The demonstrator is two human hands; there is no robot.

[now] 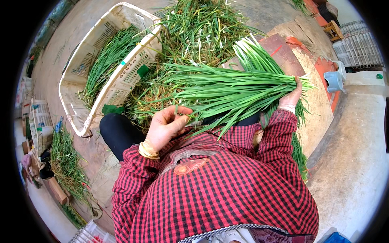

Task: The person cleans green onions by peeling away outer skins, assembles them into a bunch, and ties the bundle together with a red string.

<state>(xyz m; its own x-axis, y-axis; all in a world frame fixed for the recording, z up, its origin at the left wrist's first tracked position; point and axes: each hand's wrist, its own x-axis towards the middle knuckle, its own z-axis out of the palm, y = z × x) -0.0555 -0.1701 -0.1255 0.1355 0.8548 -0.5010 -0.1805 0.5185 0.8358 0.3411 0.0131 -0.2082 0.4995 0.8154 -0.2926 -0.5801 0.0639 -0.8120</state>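
Observation:
My right hand (291,96) is closed around the pale stem end of a large bunch of garlic chives (231,88). Its long green leaves fan out leftward over my lap. Near the leaf tips, my left hand (167,126) pinches a thin green leaf (191,116) between thumb and fingers. Both hands wear thin, pale gloves. Behind the held bunch, another bunch of chives (253,54) lies with its white ends on a reddish-brown board (281,54). More green leaves (299,155) hang or lie beside my right sleeve, partly hidden by it.
A white plastic crate (115,88) at upper left holds chives. Loose leaves and trimmings (200,33) are heaped beyond my hands. More greens (68,164) lie on the floor at left. A light-blue plastic item (333,81) and a wire rack (358,45) stand at right.

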